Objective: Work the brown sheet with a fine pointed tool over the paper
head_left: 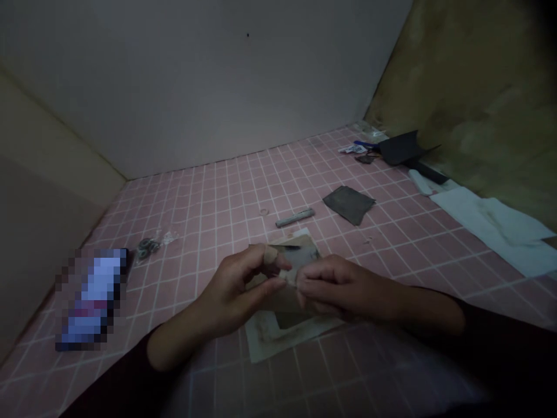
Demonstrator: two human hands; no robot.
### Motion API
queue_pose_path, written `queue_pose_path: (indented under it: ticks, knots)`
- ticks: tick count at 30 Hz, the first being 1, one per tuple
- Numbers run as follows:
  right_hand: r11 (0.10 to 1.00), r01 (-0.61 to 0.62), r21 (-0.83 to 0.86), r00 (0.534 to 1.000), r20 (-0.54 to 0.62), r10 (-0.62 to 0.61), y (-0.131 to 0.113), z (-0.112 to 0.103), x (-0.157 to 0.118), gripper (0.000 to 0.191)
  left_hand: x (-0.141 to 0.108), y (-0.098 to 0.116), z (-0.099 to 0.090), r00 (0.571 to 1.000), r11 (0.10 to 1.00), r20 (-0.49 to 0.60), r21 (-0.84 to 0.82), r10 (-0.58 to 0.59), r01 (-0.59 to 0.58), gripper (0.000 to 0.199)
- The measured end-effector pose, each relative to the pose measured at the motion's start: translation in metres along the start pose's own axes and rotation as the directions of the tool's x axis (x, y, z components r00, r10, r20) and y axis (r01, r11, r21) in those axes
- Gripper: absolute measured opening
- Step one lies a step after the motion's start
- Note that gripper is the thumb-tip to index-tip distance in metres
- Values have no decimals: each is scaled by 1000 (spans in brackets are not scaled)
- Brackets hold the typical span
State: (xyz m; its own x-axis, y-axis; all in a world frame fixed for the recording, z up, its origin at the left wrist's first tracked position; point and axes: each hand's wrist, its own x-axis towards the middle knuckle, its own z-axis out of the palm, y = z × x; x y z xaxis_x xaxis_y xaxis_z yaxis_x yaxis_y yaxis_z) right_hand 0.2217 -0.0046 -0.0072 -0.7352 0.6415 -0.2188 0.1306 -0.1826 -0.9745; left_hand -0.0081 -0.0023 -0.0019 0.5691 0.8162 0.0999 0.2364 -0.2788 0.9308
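Observation:
My left hand has a tan bandage round one finger. Its thumb and fingertips come together close to my right hand, whose fingers are curled tight. A small pale thing seems to sit where the two hands meet, but it is too small and dim to name. Below them lies a brown sheet on top of a stained white paper. A greyish patch with a dark mark shows on the sheet just behind the hands.
Beyond the hands lie a grey rolled tube, a small ring and dark square sheets. At left are a blurred-out phone and a clear bag with metal rings. White papers and a black dustpan line the right wall.

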Motion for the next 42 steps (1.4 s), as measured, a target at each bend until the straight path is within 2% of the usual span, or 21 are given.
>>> queue_pose_path:
  ticks: [1, 3, 5, 7, 9, 11, 12, 15, 17, 19, 22, 25, 28, 29, 31, 33, 35, 36, 37, 39, 42]
  knots:
    - [974, 106, -199, 992, -52, -118, 2, 2, 0, 23, 0, -1, 1, 1000, 1000, -13, -10, -20, 20, 15]
    - [820, 243, -518, 942, -75, -326, 9, 5, 0, 17, 0, -3, 3, 998, 999, -34, -25, -45, 44, 17]
    - [709, 285, -645, 912, -45, -407, 14, 7, -1, 13, 2, -6, 4, 997, 998, -53, -20, -60, 59, 16]
    - [718, 286, -634, 912, -51, -408, 15, 8, 0, 12, 3, -7, 3, 996, 997, -63, 3, -71, 71, 13]
    - [844, 233, -483, 942, -105, -320, 12, 6, 0, 15, 3, -6, 2, 996, 997, -57, 14, -72, 73, 12]
    - [987, 87, -133, 990, -100, -100, 6, 1, 1, 22, 2, -4, 0, 998, 999, -39, 3, -45, 45, 12]
    - [996, -20, 81, 999, -39, 23, 4, -2, 2, 23, 1, -3, -1, 999, 1000, -25, -3, -20, 20, 11]
    - [803, -302, 514, 951, 226, 213, 1, -10, 3, 20, 1, -1, -4, 997, 997, 27, -5, 76, -76, 6]
    - [725, -362, 586, 928, 300, 220, 1, -12, 4, 20, 1, 0, -4, 992, 994, 54, -2, 112, -112, 6]
    - [744, -349, 570, 933, 287, 218, 1, -11, 3, 20, 2, 1, -4, 993, 995, 60, -1, 100, -100, 5]
    - [875, -246, 417, 966, 181, 185, 1, -4, 2, 23, 1, 1, -3, 999, 999, 27, -36, 31, -30, 10]
    - [999, 23, -22, 999, -25, -24, 5, 3, 0, 26, 0, -1, -1, 999, 995, -18, -94, -30, 28, 15]
    - [828, 223, -515, 943, -103, -318, 13, 8, 0, 19, 1, -3, 2, 997, 991, -41, -119, -70, 65, 15]
    - [774, 250, -582, 926, -90, -367, 15, 9, 0, 16, 1, -4, 3, 996, 991, -47, -109, -80, 74, 15]
    - [758, 271, -593, 918, -78, -389, 16, 10, 1, 13, 2, -5, 4, 995, 996, -60, -48, -84, 81, 15]
    - [864, 224, -451, 947, -107, -302, 12, 8, 1, 16, 2, -5, 3, 996, 998, -66, 11, -55, 56, 15]
    - [991, 71, -118, 992, -98, -83, 6, 4, 2, 21, 2, -4, 1, 999, 1000, -48, 23, -13, 14, 13]
    - [995, -36, 89, 998, -41, 40, 3, 1, 2, 22, 2, -4, -1, 999, 1000, -32, 12, 11, -11, 12]
    - [950, -144, 278, 990, 47, 136, 0, -3, 2, 21, 2, -3, -2, 999, 999, -13, 0, 34, -34, 10]
    - [804, -300, 513, 952, 216, 217, -2, -9, 2, 19, 2, -2, -4, 997, 997, 26, -11, 71, -71, 8]
    - [723, -361, 589, 928, 302, 218, -2, -12, 2, 18, 2, 0, -5, 994, 996, 66, -18, 85, -84, 9]
